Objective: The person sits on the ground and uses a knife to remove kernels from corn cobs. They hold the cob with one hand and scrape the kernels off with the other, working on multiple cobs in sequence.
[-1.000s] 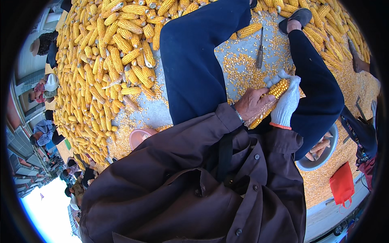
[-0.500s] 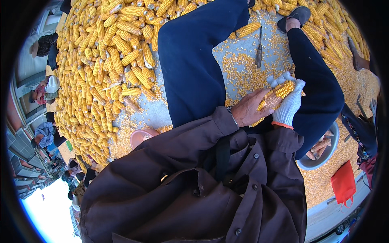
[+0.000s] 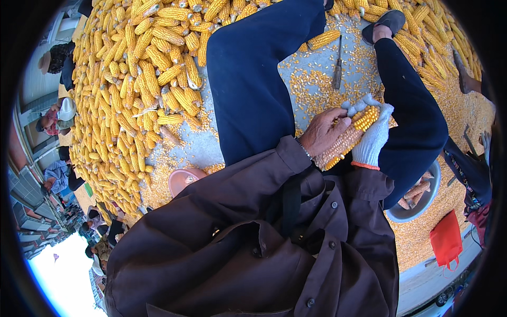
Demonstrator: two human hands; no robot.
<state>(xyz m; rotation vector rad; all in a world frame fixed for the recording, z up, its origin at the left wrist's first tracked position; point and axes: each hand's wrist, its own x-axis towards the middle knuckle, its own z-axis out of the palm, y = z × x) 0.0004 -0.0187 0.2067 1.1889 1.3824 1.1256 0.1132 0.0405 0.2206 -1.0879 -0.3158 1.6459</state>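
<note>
Grey ground point(image 3: 202, 147) at my left carries heaped yellow ears point(image 3: 124, 103) and a pink bowl point(image 3: 178, 185). Over my lap, my bare left hand point(image 3: 323, 129) curls, thumb against a half-stripped ear point(image 3: 340, 147), though whether its fingers grip I cannot tell, and my gloved right hand point(image 3: 374, 142) wraps the far side. Kernel-stripping seems well along; I judge the next push calls for thumb pressure on the upper rows, glove bracing.
</note>
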